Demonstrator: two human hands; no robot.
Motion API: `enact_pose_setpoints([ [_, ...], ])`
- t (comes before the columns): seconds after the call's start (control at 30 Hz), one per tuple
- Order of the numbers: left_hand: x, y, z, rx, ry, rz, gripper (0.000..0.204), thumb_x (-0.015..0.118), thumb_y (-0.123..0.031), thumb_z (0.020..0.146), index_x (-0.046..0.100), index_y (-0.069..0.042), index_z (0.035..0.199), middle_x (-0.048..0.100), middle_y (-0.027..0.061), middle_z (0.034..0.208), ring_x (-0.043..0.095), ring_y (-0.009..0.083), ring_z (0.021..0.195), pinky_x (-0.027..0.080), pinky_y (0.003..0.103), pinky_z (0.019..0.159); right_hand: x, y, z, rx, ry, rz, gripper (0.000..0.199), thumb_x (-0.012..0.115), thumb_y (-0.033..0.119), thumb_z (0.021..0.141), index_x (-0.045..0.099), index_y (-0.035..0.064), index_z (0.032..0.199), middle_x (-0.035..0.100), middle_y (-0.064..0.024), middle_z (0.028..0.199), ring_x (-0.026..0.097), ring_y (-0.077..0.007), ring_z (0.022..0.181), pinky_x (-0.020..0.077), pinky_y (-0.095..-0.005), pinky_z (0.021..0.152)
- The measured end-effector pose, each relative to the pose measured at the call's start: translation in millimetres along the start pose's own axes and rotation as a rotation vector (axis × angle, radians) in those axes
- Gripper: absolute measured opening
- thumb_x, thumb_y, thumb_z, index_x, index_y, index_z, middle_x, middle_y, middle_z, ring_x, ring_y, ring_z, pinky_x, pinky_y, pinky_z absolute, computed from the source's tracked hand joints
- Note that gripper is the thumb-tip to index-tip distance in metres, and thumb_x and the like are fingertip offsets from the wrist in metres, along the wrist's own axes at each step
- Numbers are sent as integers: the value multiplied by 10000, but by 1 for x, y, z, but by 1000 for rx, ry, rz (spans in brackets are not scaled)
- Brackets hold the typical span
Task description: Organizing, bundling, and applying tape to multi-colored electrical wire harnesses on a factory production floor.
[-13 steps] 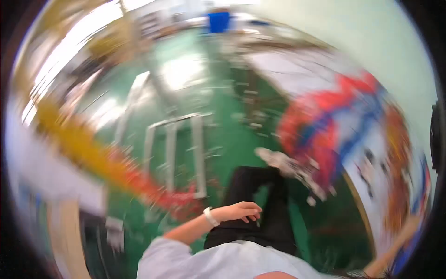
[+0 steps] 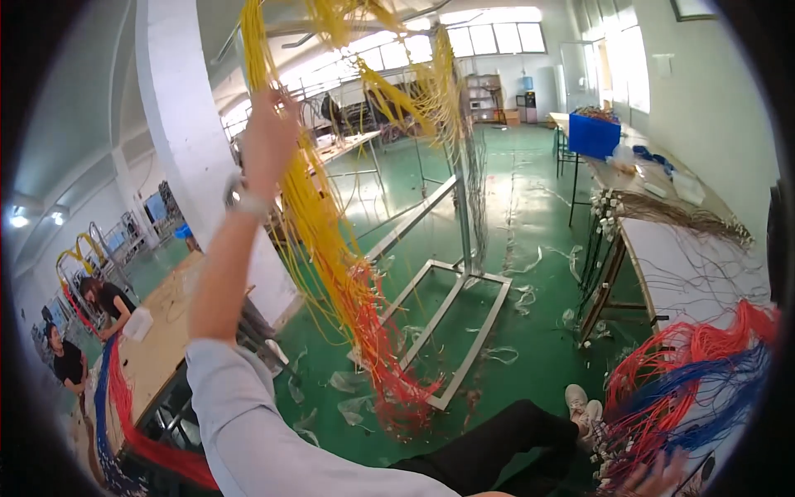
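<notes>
Left hand (image 2: 269, 149) is reaching up at yellow wires (image 2: 321, 228) | right hand (image 2: 654, 477) is blurring near red wires (image 2: 662, 358) | both grips unclear | white surface (image 2: 658, 253) is standing right | green floor (image 2: 530, 199) is gleaming

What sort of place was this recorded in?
Probably a wiring or cable-harness workshop: long yellow wires hang on a metal rack, and red and blue wires lie heaped on a worktable.

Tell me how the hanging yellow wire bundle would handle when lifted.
The yellow wire bundle would likely be floppy: its thin strands droop in curves. It may splay or snag, since stray strands stick out along its side. Lifted only near the left hand, its long lower part would probably dangle.
</notes>
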State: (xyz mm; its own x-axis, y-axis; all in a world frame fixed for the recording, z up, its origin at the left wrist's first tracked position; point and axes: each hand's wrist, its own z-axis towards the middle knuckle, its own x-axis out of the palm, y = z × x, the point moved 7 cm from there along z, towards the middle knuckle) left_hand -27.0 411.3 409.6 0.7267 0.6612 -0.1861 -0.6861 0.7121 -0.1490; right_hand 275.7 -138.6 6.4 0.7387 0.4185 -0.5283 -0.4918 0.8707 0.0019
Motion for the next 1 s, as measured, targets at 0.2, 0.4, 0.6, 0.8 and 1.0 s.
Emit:
enact_pose_setpoints([
  [0.2, 30, 63, 161, 42, -52, 404, 443, 640, -420, 815, 604, 5, 934, 644, 219, 908, 628, 384, 867, 505, 465, 757, -22, 79, 18, -161, 96, 546, 297, 561, 196, 889, 558, 62, 1154, 527, -193, 1221, 460, -399, 1203, 254, -572, 1042],
  [0.4, 42, 43, 193, 140, -107, 638, 240, 527, -238, 863, 629, -28, 916, 660, 203, 898, 655, 363, 836, 538, 450, 720, -18, 94, -7, -33, 183, 788, 241, 568, 146, 893, 571, 17, 1097, 554, -175, 1164, 485, -380, 1151, 302, -550, 1039],
  [0.6, 30, 36, 204, 163, -142, 595, 235, 475, -189, 878, 644, -27, 855, 660, 219, 866, 649, 384, 805, 528, 468, 709, -17, 121, -44, 69, 331, 886, 228, 576, 135, 880, 586, 32, 1082, 574, -157, 1145, 514, -352, 1156, 307, -538, 1047],
  [0.8, -12, 58, 353, -145, -76, -553, 309, 511, -281, 920, 636, -22, 806, 585, 87, 671, 566, 219, 637, 437, 351, 584, -8, 126, -66, 164, 412, 992, 184, 596, 93, 846, 602, 32, 1020, 609, -144, 1039, 566, -334, 1012, 413, -434, 968],
  [1.0, 130, -61, 217, 677, 271, -702, 299, 459, -261, 955, 597, 0, 1004, 610, 87, 820, 591, 189, 738, 477, 327, 655, -19, 138, -37, 19, 406, 960, 103, 586, 126, 893, 622, 30, 891, 611, -154, 849, 597, -329, 802, 478, -393, 740],
])
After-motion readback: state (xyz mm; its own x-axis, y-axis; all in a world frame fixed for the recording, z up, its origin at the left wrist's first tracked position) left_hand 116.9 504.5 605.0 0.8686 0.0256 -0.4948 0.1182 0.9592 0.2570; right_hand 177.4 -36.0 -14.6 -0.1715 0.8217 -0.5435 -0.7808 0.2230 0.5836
